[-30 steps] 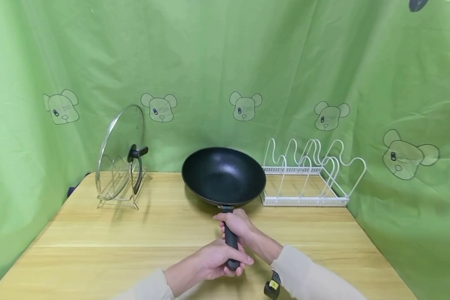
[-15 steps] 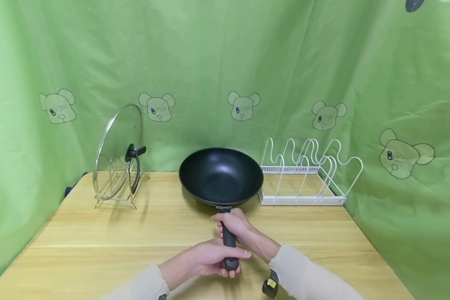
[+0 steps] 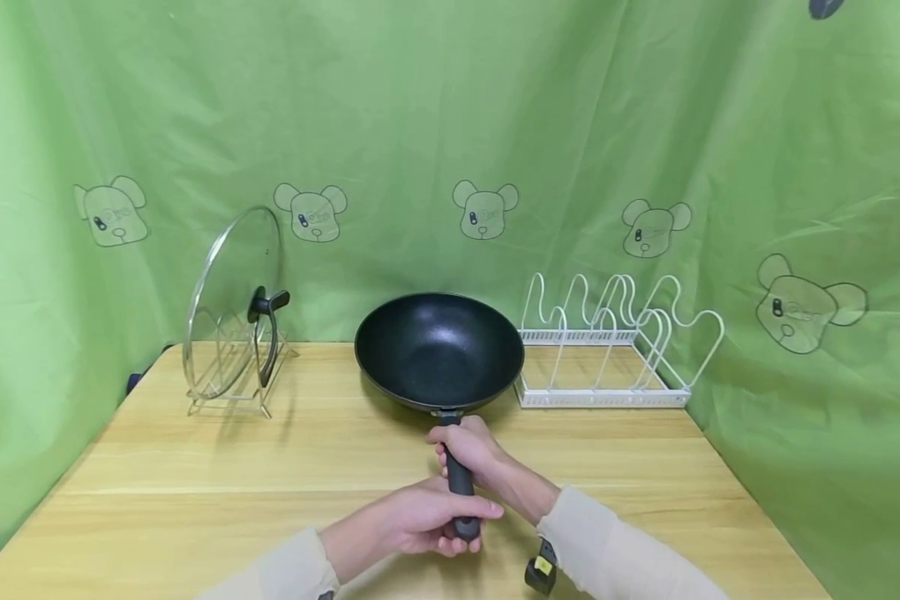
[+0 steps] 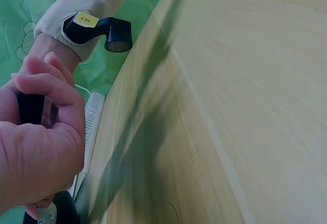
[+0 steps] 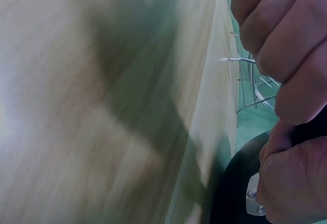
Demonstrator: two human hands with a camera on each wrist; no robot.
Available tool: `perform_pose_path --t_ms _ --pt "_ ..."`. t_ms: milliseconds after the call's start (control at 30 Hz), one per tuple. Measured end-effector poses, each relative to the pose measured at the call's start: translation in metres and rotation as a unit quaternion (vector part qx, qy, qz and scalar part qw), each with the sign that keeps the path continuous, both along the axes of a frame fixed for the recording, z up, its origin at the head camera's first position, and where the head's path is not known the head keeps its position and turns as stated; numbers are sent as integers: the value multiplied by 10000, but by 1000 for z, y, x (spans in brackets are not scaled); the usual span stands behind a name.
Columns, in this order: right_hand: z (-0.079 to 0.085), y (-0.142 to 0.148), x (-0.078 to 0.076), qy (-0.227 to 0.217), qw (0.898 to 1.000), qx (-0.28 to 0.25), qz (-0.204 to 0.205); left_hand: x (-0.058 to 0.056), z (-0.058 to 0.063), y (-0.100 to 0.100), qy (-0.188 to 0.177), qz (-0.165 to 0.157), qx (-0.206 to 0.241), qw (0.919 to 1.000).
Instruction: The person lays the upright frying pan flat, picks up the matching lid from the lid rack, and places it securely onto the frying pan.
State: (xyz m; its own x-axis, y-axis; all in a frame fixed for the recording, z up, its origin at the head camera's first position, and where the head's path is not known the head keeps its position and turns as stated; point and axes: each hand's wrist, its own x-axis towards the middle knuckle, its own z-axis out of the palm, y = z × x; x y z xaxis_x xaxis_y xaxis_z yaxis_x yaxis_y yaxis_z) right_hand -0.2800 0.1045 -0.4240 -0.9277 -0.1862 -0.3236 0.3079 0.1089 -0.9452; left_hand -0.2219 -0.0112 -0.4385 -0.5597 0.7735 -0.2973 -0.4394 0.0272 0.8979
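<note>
A black wok (image 3: 438, 354) faces me in the middle of the head view, tilted so its inside shows. Both hands are on its dark handle (image 3: 461, 481). The right hand (image 3: 474, 446) grips it close to the bowl, its thumb lying over the top. Around the handle's end, the left hand (image 3: 427, 517) curls its fingers from below, thumb stretched across. In the left wrist view, the bent fingers (image 4: 51, 88) wrap the dark handle. The right wrist view has the knuckles (image 5: 291, 45) of one hand above the other, with the metal handle joint (image 5: 253, 196) beside them.
To the left, a glass lid (image 3: 228, 308) with a black knob stands upright in a wire stand (image 3: 243, 404). A white rack (image 3: 603, 400) with several wire loops is at the right, close by the wok. Green curtain (image 3: 420, 125) surrounds the wooden table (image 3: 232, 492).
The head view has swung slightly right, so everything appears a little farther left. Both hands keep the same hold on the wok's handle.
</note>
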Motion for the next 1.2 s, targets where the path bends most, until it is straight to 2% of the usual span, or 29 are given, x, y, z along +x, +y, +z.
perform_pose_path --t_ms 233,600,1200 --pt "1 3 -2 -15 10000 42 51 0 1 2 -28 38 62 10000" --pt "4 -2 0 -116 9999 12 64 0 7 -6 -72 -66 92 9999" --pt "-1 -20 0 73 9999 -144 -8 1 4 -20 -41 21 1 10000"
